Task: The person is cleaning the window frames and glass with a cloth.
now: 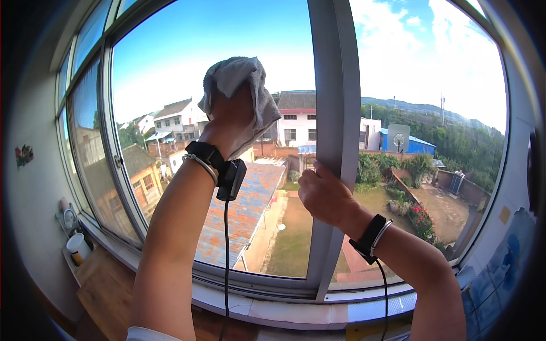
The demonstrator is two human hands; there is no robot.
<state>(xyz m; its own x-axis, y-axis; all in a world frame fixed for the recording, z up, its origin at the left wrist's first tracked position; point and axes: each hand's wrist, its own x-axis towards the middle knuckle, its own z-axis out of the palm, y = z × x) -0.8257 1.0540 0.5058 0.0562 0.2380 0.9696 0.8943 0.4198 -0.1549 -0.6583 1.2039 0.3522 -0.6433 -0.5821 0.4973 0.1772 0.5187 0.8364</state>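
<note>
My left hand (232, 108) holds a crumpled grey cloth (260, 96) up against the glass pane (170, 64) of a sliding window. Folds of the cloth cover most of its fingers. Lower and to the right, my right hand (326, 194) grips the upright metal sash frame (335, 106) between two panes, its thumb resting along the frame's edge. The fingers behind that edge are partly hidden. Each wrist wears a black strap with a small device (231, 180) and a silver-coloured bangle (200, 167); a black cable (226, 255) hangs from each device.
A tiled sill (290, 312) runs below the window. At the lower left are a wooden board (106, 290) and a white cup (78, 246). Another sash (91, 157) with a latch (118, 161) stands at left. Blue patterned tiles (497, 273) cover the right wall. Outside lie a yard and houses.
</note>
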